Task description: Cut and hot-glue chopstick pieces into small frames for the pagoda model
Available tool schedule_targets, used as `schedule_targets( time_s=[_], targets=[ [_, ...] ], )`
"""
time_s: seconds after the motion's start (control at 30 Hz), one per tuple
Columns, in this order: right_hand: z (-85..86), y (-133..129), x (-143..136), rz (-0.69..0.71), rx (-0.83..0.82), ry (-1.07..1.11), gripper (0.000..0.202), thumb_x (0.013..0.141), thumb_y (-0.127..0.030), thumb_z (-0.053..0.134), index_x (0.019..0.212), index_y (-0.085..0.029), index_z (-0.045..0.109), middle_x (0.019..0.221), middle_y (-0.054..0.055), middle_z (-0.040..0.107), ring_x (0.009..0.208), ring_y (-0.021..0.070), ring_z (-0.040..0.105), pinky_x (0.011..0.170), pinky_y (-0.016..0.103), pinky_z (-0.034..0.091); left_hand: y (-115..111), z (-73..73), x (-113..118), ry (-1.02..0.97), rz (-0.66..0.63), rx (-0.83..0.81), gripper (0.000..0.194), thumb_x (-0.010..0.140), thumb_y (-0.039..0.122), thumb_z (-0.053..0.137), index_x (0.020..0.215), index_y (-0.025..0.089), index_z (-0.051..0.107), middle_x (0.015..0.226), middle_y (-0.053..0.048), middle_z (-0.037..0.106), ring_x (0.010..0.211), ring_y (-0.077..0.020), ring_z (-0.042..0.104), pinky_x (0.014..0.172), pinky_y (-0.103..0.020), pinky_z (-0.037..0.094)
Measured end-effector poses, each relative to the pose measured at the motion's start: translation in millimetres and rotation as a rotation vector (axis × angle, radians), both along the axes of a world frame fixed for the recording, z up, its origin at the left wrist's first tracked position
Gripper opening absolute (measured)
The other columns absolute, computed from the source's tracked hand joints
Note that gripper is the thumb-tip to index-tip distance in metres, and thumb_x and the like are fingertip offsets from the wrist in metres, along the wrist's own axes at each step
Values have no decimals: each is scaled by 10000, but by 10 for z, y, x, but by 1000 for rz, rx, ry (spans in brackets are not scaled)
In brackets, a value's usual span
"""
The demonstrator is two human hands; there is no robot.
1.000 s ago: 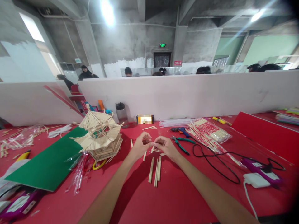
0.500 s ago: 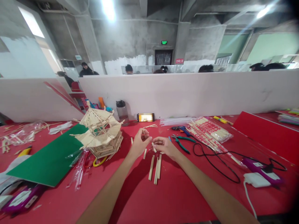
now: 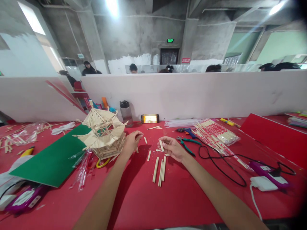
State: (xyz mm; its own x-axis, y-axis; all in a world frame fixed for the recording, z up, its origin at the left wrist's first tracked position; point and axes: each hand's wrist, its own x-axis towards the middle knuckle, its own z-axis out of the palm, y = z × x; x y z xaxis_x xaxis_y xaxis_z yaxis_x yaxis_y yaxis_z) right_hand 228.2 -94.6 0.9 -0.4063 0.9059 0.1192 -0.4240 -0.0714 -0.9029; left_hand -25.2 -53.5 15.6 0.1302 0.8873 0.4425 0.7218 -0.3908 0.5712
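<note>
On red desk (image 3: pixel 141 201), has roofed stick model (image 3: pixel 102 140), unjoined sticks (image 3: pixel 155 170); pinches short stick (image 3: pixel 161 146) in right hand (image 3: pixel 174 149), half-curls left hand (image 3: pixel 131 142), hold unclear.

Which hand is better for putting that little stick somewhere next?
Probably the right hand: its fingers hold the short stick. The left hand is near the wooden model, with nothing clearly in it.
</note>
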Motion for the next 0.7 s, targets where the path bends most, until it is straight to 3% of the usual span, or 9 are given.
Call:
schedule_targets(
  time_s=[0.23,0.43,0.57,0.7],
  targets=[
    [-48,34,40,33,-21,87,346,687,-316,877,980,-211,724,888,21,743,769,137,713,771,274,577,63,32,-139,310,184,-132,241,930,345,510,864,190,683,809,-76,720,756,-223,650,695,-297,423],
    [-50,45,47,30,-41,118,318,682,-298,883,948,-211,733,858,13,743,744,125,710,733,240,571,-27,138,-124,518,374,-220,182,908,224,498,963,137,647,937,-168,696,898,-288,665,758,-339,455],
    [-39,45,49,30,-48,111,319,674,-289,887,942,-210,733,843,7,743,742,123,709,723,233,572,-85,128,-76,583,392,-266,251,923,248,492,1117,116,583,1024,-194,675,970,-310,666,781,-353,484],
    [-25,39,51,37,-45,98,323,668,-292,890,938,-208,734,843,3,742,731,117,706,723,230,569,-83,112,-106,617,352,-348,242,916,272,506,1054,104,612,1036,-210,672,1009,-327,653,819,-375,490]
  ],
)
